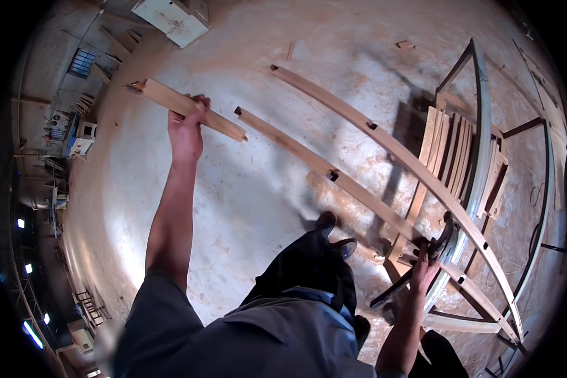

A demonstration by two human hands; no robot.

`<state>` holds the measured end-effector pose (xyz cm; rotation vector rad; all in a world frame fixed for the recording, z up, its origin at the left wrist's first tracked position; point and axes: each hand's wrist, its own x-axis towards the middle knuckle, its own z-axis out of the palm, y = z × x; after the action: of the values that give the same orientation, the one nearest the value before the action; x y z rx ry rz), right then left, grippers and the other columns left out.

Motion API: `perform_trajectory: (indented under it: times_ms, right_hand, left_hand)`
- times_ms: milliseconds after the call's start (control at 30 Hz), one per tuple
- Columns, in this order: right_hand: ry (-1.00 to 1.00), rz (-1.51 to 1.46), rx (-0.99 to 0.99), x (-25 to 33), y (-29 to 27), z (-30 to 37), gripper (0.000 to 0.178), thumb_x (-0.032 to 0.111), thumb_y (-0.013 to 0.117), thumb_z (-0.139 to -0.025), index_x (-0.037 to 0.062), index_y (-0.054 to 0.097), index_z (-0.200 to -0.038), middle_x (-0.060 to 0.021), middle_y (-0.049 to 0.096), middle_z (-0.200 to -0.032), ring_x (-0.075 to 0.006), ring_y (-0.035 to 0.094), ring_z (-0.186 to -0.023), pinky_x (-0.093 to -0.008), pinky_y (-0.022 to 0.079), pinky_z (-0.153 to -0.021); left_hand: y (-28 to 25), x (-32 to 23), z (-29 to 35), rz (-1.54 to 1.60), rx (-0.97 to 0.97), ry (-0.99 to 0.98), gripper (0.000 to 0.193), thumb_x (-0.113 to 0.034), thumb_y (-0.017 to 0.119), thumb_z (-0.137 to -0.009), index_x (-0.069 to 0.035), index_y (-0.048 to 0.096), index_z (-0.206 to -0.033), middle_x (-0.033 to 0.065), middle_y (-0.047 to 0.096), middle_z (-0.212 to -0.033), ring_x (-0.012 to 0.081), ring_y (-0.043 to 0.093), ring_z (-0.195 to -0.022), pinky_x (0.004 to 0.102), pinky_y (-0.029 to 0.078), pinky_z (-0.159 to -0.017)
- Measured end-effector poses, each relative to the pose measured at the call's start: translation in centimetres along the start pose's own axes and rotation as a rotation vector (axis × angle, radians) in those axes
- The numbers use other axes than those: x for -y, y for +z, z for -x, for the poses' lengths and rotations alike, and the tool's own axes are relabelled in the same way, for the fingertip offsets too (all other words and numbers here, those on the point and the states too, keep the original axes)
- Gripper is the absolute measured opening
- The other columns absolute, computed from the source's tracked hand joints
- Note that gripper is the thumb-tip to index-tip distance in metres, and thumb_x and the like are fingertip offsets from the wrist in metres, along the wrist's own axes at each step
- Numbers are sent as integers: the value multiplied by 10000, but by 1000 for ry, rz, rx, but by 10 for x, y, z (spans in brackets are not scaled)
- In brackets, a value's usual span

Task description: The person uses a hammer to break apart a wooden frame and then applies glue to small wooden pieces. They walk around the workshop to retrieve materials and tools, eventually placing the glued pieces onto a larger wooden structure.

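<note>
My left hand (188,129) is closed round the middle of a short wooden board (220,124), held out over the floor at the upper left. A tenon is cut on the board's right end. At the lower right, my right hand (424,269) is closed on a long dark bar-shaped thing (394,291), whose kind I cannot make out; part of it is hidden by the hand. It lies across a long wooden rail (290,144) with mortises cut along it. Farther out runs a second long mortised rail (409,160), roughly alongside the first.
A grey metal frame (481,120) supports the rails on the right. Several wooden slats (444,148) are stacked behind it. A pale box-like cabinet (173,22) stands at the far upper left. My shoes (326,222) are close to the nearer rail. A wood scrap (406,45) lies on the floor.
</note>
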<state>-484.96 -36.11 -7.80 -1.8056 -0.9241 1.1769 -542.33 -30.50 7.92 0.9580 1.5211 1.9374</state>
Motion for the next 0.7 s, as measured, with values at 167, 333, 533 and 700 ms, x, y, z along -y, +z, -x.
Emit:
perform_trajectory:
  times_ms: [167, 333, 533, 700]
  right_hand:
    - [-92, 152, 46, 3, 5, -2, 316, 179, 608, -891, 5, 564, -1151, -60, 612, -920, -113, 551, -708, -248, 440, -546]
    - [-281, 201, 18, -24, 0, -15, 289, 153, 619, -878, -5, 581, -1117, -95, 636, -965, -188, 585, -814, -326, 481, -720]
    - [-52, 242, -63, -11, 7, -8, 376, 245, 647, -845, 26, 594, -1146, -71, 630, -992, -170, 583, -854, -297, 469, -729]
    - [-49, 314, -105, -5, 11, -5, 438, 304, 645, -830, 64, 555, -1185, -64, 618, -982, -152, 581, -811, -262, 495, -564]
  left_hand:
    - [-32, 10, -37, 53, -65, 38, 320, 0, 591, -869, -20, 403, -1127, 120, 593, -980, 232, 589, -944, 382, 462, -902]
    - [-39, 26, -71, 109, -44, 15, 338, 8, 588, -869, -17, 396, -1145, 130, 587, -989, 232, 586, -950, 398, 465, -928]
    - [-46, 54, -86, 116, 19, -14, 342, 24, 585, -865, -20, 398, -1147, 130, 591, -999, 223, 587, -953, 410, 454, -970]
    - [-56, 73, -93, 110, 19, -8, 345, 18, 593, -864, -25, 401, -1148, 123, 591, -997, 206, 584, -951, 422, 431, -1005]
